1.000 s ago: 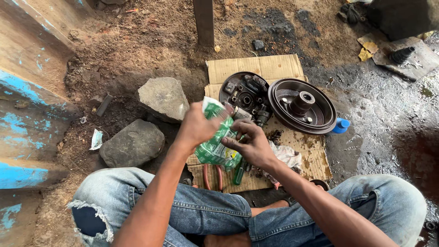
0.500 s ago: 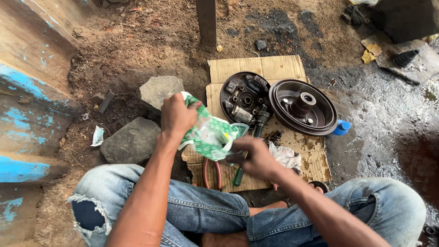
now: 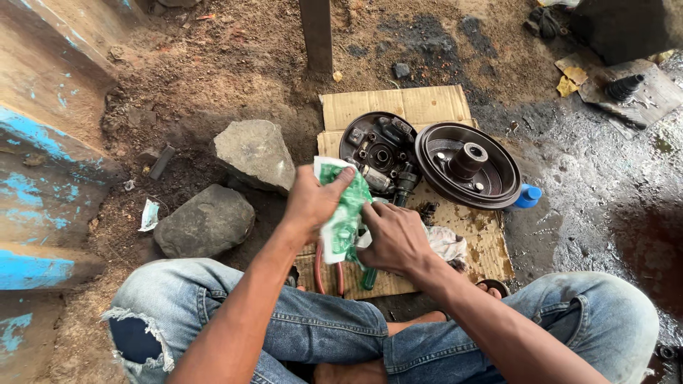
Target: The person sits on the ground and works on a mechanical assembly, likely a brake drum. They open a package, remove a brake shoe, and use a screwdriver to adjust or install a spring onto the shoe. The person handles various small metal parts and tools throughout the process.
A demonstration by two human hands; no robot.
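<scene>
Above your lap, both hands grip one green-and-white plastic packet (image 3: 343, 213).
Left hand (image 3: 311, 203) fingers clamp its top edge; right hand (image 3: 395, 238) fingers pinch its right side, just near of the brake plate (image 3: 378, 151) on cardboard (image 3: 398, 107).

Soft, even daylight fills the head view, moderately bright, with no hard shadows. The wet ground (image 3: 597, 178) toward 3 o'clock carries a pale sheen of reflected light, while the corner at 1 o'clock falls dark. Faint shade lies under the two rocks (image 3: 206, 224) at 9 o'clock. Focus is sharp at the centre; the green-and-white plastic packet (image 3: 345, 213) shows slight motion softness. The wide lens bends straight lines near the edges, most at 9 o'clock.
</scene>
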